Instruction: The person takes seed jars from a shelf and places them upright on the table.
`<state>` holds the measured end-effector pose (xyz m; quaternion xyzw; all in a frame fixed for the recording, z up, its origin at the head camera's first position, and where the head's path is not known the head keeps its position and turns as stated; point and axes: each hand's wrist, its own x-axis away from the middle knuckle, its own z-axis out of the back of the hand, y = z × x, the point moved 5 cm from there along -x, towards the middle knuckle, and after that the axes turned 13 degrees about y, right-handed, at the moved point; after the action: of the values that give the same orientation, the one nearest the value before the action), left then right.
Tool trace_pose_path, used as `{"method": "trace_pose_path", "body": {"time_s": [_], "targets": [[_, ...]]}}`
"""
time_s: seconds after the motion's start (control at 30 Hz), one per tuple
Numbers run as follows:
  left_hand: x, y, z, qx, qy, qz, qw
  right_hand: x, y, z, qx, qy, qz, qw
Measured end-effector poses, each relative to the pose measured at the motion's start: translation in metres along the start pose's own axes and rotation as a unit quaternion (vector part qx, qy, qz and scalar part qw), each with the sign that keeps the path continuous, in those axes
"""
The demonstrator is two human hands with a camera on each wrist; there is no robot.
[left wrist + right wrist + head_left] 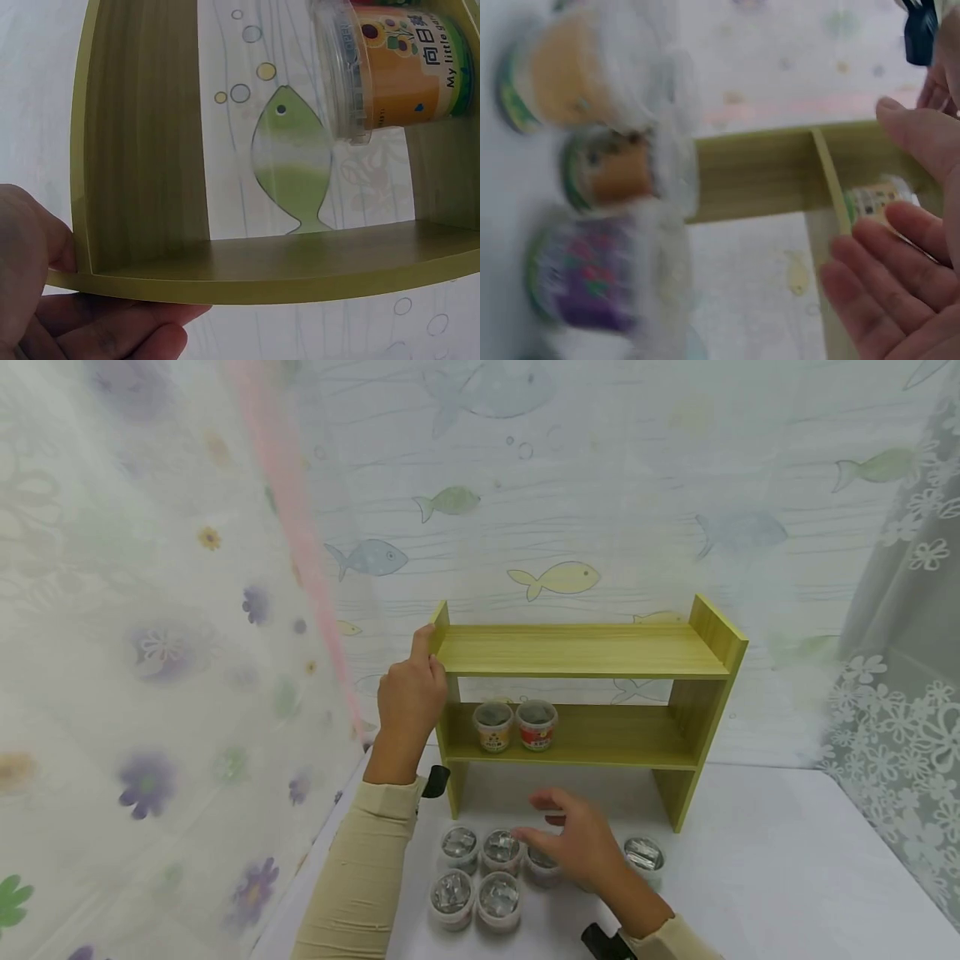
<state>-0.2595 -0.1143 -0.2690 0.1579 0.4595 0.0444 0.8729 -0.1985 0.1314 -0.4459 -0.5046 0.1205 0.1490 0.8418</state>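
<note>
Behind shelf, fish-print backdrop visible.

Two tubs stand on the shelf's lower board, six tubs on the table before it.

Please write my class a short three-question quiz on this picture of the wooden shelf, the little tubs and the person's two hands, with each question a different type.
1. True or false: the left hand grips the left end of the shelf.
2. How many tubs stand on the lower board of the shelf?
3. The right hand is: A) gripping a tub, B) open above the tubs on the table, C) resting on the top board.

Key
1. True.
2. Two: an orange tub and a red tub, side by side.
3. B; its fingers are spread and curl round nothing.
</note>
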Motion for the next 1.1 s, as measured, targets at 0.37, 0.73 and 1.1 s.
{"method": "trace_pose_path", "body": {"time_s": [0.37,0.73,1.1], "targets": [[-0.006,0.001,0.002,-0.004,-0.005,0.007,1.0,-0.053,-0.015,0.03,-0.019,0.134,0.137,0.981],[-0.006,0.002,0.0,-0.002,-0.033,0.019,0.9993,-0.087,-0.006,0.039,-0.041,0.138,0.036,0.989],[-0.006,-0.001,-0.003,0.001,-0.026,0.024,0.9994,-0.125,0.011,0.027,-0.117,-0.011,-0.034,0.992]]}}
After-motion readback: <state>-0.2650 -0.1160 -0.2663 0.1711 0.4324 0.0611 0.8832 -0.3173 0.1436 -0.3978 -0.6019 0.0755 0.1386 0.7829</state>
